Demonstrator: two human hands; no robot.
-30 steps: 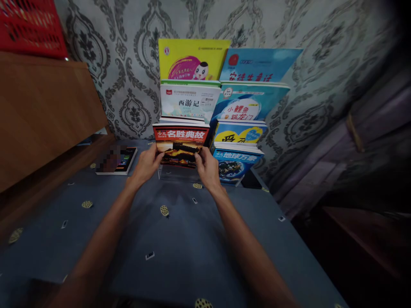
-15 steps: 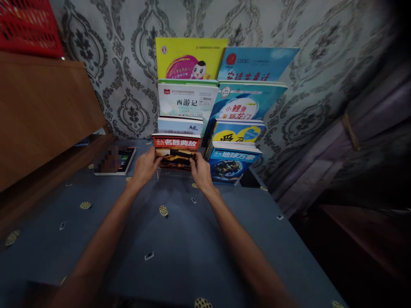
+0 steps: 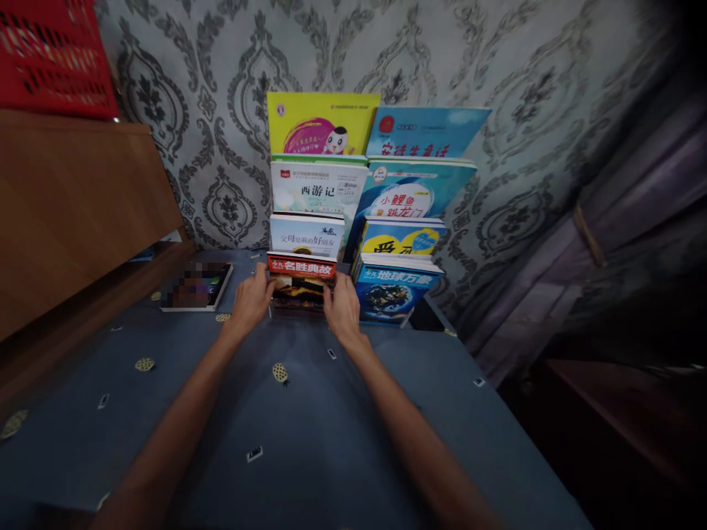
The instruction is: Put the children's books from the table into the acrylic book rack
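A gray wall with big dark curly shapes stands at the far side, and in front of it is a table with a blue cloth that has little yellow spotted shapes on it. On the far left is a brown wooden cabinet with a red basket on top, and on the right hangs a purple-gray curtain with a tie around it. Books stand in two rows going back to the wall. The red-topped book is the nearest one in the left row, standing up and leaning back a bit. The left hand grips its left edge and the right hand grips its right edge, with both thumbs at the front. Behind it are a pale book, then a white book, then a tall yellow book at the back. In the right row, a blue book with the Earth on it is nearest, close to the right hand. Behind that are a yellow and blue book, a teal book and a tall blue book. A dark book lies flat to the left of the left hand, and part of its cover is too blurry to see.
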